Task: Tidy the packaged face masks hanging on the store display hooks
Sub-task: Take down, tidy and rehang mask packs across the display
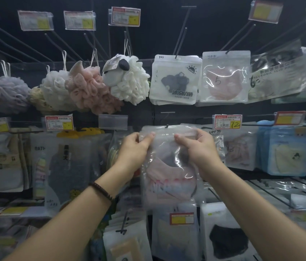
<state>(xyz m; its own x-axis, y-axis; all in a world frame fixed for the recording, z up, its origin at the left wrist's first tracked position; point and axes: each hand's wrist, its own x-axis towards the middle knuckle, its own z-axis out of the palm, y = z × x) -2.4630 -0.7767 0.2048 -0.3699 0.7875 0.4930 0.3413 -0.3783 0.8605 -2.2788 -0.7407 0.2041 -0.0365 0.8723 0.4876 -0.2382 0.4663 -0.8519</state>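
A clear packaged face mask (167, 178) is pinched near its top edge from both sides: the left hand (133, 149) is closed on the upper left corner, thumb and curled fingers meeting on the plastic, and the right hand (199, 149) is clamped in the same way on the upper right corner. The package is held upright between them in the middle row of the display, and a pink mask is seen through its glossy front. The tip of a black hook (166, 126) shows at the middle of the package's top edge; whether the hanging hole is fully threaded cannot be told. A dark beaded bracelet (102, 191) is worn on the left wrist. Just to the right, a red-bordered price label (227, 122) is mounted above further mask packages, and a stack of blue packages (284, 149) hangs beyond them. On the row above, a dark-mask package (174, 80) and a pink-mask package (225, 76) hang side by side, with a sheep-shaped white bath sponge (127, 78) and a pink bath sponge (90, 89) hung to their left. Below, a package with a black mask (227, 240) is displayed.
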